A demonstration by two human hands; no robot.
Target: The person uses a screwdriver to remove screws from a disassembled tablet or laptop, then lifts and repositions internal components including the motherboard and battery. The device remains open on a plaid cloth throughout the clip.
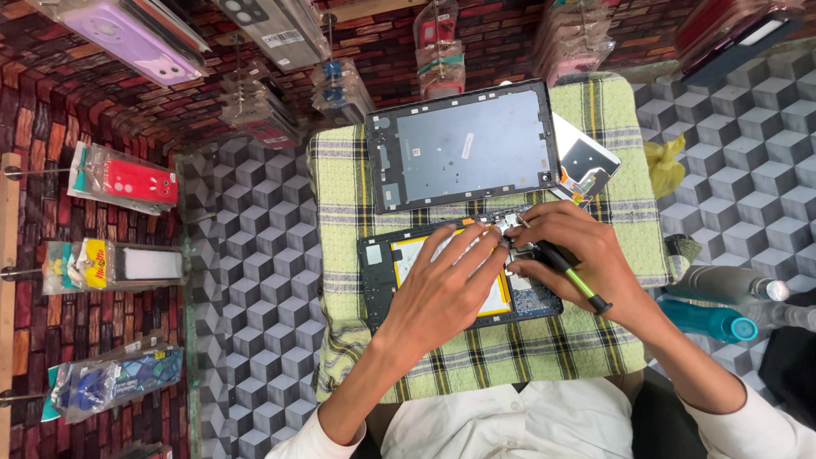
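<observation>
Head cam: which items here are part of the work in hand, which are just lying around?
In use: opened tablet under left hand; green-shafted tool in right hand; detached back cover; checked cloth.

Idle: loose screen part, yellow rag, teal bottle, hanging phone cases.

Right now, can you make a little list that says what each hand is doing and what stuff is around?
Left hand: lies flat on the opened tablet, fingers spread over its yellowish battery area.
Right hand: holds a black and green screwdriver, tip at the tablet's top edge.
Behind the tablet: a removed grey back cover, inner side up.
Underneath: a green checked cloth.
At the right: two teal bottles.
At the left: packaged phone cases hang on hooks.
</observation>
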